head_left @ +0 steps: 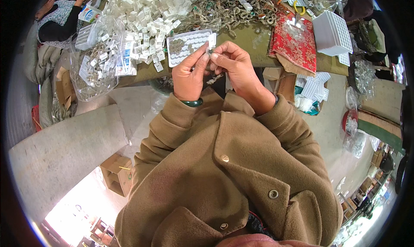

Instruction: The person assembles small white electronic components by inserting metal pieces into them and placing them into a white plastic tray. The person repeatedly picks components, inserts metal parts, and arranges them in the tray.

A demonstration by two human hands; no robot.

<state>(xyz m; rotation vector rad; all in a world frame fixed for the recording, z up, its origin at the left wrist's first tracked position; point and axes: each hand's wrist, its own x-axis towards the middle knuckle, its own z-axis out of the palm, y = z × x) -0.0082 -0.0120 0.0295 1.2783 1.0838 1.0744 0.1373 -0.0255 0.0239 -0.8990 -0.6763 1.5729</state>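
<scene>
Both my hands are together above the table's near edge, fingertips meeting in a pinch. My left hand (189,74), with a dark green bangle on its wrist, grips a small white tag (211,40) between thumb and forefinger. My right hand (239,68) pinches a small dark piece at the foot of the tag; its kind is too small to make out. Beneath the fingers hangs a thin brownish strand (214,78). Just beyond my left hand lies a white tray (176,60) with round wells, some holding brownish pieces.
A large heap of white tags (148,14) covers the table's far left, beside a tangle of brownish strands (241,7). At right lie red patterned cloth (297,44), yellow-handled scissors (298,8) and stacked white trays (330,33). A clear bag (97,81) overhangs the left edge. Another person (60,25) sits far left.
</scene>
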